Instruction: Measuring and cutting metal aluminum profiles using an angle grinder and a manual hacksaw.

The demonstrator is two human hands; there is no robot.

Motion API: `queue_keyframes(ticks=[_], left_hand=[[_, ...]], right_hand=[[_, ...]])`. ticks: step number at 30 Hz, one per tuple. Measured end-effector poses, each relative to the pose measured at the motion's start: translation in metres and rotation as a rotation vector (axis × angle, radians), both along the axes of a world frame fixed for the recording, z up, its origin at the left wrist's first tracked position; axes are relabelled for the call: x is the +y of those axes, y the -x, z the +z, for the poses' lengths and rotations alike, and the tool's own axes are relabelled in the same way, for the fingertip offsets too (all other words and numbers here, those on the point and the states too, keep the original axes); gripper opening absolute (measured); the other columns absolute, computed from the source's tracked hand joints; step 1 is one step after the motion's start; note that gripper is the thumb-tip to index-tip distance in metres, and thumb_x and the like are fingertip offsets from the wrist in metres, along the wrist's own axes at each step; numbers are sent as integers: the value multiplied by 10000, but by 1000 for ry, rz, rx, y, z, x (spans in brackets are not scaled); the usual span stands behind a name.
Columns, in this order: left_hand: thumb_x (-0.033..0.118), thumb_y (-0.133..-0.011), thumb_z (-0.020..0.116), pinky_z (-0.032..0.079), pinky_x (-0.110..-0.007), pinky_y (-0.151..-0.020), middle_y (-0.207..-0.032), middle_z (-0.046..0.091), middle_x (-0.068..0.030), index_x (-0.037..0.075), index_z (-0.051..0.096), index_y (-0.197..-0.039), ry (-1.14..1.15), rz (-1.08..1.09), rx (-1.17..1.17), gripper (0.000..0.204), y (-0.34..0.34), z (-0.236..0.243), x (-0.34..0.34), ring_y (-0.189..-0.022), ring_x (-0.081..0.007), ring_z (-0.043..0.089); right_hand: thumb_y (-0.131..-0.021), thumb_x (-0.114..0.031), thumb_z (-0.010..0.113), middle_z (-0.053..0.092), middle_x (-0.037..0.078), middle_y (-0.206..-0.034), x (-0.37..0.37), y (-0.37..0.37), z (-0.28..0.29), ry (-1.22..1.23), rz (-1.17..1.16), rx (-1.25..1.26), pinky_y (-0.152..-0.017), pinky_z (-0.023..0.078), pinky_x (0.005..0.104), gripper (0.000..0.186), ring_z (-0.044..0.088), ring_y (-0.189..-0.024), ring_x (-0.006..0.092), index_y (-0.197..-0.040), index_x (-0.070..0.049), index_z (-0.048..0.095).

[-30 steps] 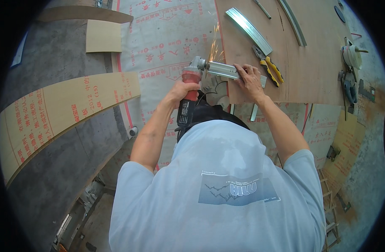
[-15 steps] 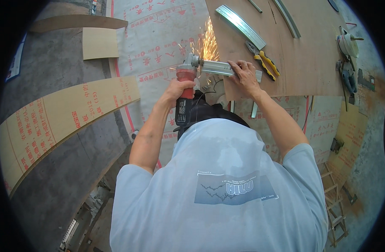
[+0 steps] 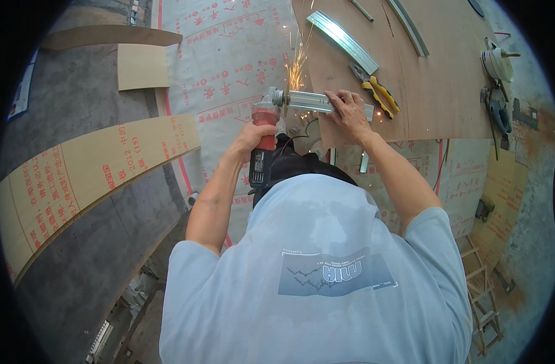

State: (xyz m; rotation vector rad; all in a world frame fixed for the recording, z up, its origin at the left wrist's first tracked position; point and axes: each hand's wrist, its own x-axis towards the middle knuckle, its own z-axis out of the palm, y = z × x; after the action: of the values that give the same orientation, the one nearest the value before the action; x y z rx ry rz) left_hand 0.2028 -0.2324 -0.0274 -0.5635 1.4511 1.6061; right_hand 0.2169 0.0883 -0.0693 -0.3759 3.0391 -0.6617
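Observation:
My left hand (image 3: pixel 251 138) is wrapped round the red and black body of an angle grinder (image 3: pixel 264 124). The grinder's head meets the left end of a short metal channel (image 3: pixel 309 101), and orange sparks (image 3: pixel 296 70) fly up and away from that point. With bent fingers, my right hand (image 3: pixel 350 113) holds the channel down near its right end, at the near left corner of a plywood board (image 3: pixel 435 97). The left end of the channel sticks out past the board's edge. Pliers (image 3: pixel 375 91) with yellow and black handles lie just beyond my right hand.
Another metal channel (image 3: pixel 343 41) lies farther back on the board, with a longer strip (image 3: pixel 409 27) to its right. A white reel (image 3: pixel 497 65) stands by the right edge. Curved plywood pieces (image 3: pixel 101 159) lie at left. A wooden ladder-like frame (image 3: pixel 484 303) is at lower right.
The spray of sparks has become thinner and shorter. Both hands, the grinder and the channel stay nearly in place; the whole view has shifted slightly.

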Motion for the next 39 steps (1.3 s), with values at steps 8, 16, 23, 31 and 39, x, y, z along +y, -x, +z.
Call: queue_keyframes(ticks=[8,16,23,31,39], left_hand=[[212,-844,754,580,-344,-635,-802,681,-106,46,588,-1042,-125,29,17,307,16,22,-9,-674,-198,677],[248,-843,770,591,-346,-647,-818,685,-112,65,580,-1036,-29,54,-24,327,37,22,-25,-681,-202,686],[282,-834,780,622,-356,-628,-862,681,-149,55,527,-1172,-149,185,-169,479,44,26,-9,-686,-239,707],[292,-836,751,625,-407,-566,-843,683,-170,64,469,-1164,-377,286,-375,489,32,-27,22,-651,-269,714],[275,-820,767,636,-408,-565,-872,669,-175,50,459,-1187,-347,409,-405,529,32,-9,44,-656,-281,714]], right_hand=[[-841,-244,767,514,113,-1284,0,-1,2,-55,38,5,-1028,390,471,674,473,-1210,322,-1461,-185,510],[-882,-165,712,619,120,-1156,-17,3,41,-86,-71,-88,-942,459,479,405,609,-1087,342,-1251,-113,554],[-933,-97,628,656,184,-1009,-22,4,44,79,-69,-243,-791,523,494,217,651,-950,412,-1131,-86,539],[-1010,-157,513,655,232,-1003,-24,5,25,-16,-34,-306,-783,513,557,111,655,-928,459,-1078,-71,498],[-1012,-124,406,662,235,-988,-26,10,36,-18,-5,-311,-772,515,566,109,659,-912,471,-1037,-53,485]])
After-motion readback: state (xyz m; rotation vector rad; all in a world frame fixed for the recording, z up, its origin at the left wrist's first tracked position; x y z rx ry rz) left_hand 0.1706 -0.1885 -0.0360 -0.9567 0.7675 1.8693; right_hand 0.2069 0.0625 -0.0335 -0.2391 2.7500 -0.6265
